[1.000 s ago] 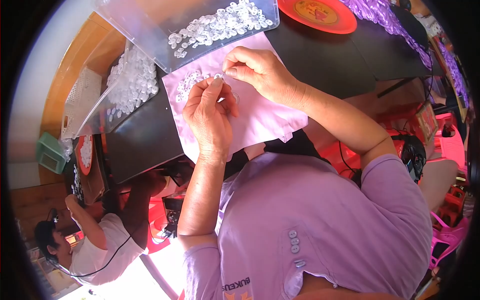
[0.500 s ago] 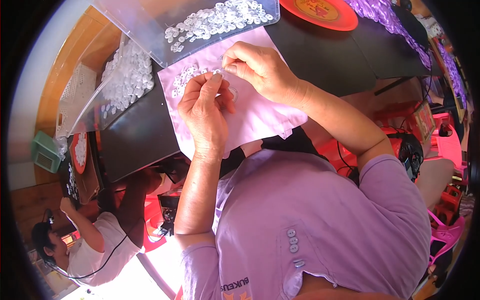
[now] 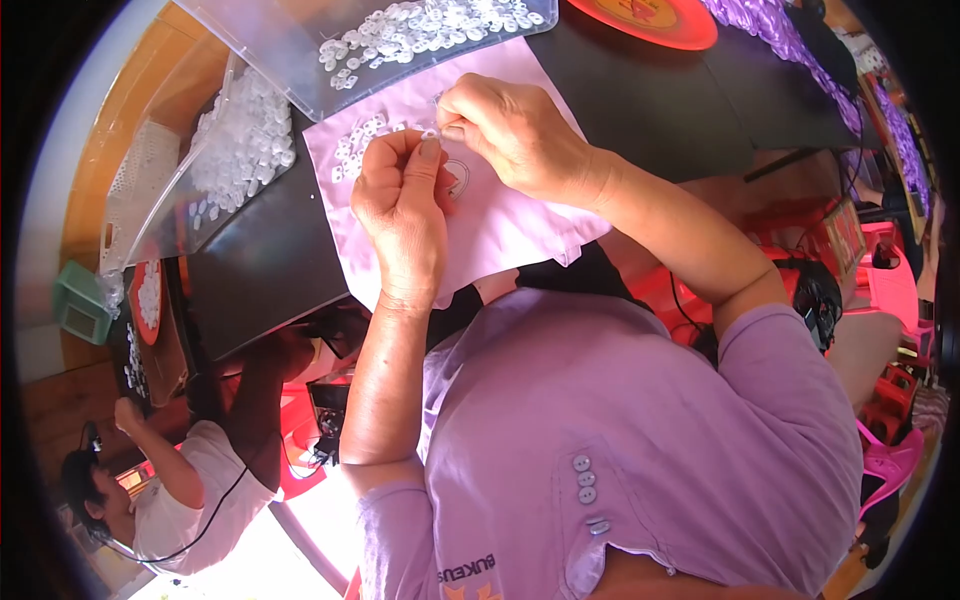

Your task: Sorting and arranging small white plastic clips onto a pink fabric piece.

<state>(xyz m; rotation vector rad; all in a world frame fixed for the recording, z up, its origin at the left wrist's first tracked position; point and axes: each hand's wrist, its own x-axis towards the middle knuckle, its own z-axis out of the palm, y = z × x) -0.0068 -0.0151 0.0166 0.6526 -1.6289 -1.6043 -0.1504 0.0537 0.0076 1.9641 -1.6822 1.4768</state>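
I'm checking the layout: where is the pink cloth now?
In the head view, the pink cloth is at upper centre, beneath the left hand and right hand, just below the clear bin.

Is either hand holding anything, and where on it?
Left hand pinches a small white piece; the gripped part is hidden. Right hand: too small to tell.

Pink cloth (image 3: pixel 500 225) on dark table (image 3: pixel 640 110)

The shirt (image 3: pixel 640 400) is purple with short sleeves (image 3: pixel 768 325), round greyish buttons (image 3: pixel 586 479), and dark lettering (image 3: pixel 466 570) beside an orange mark (image 3: pixel 472 593).
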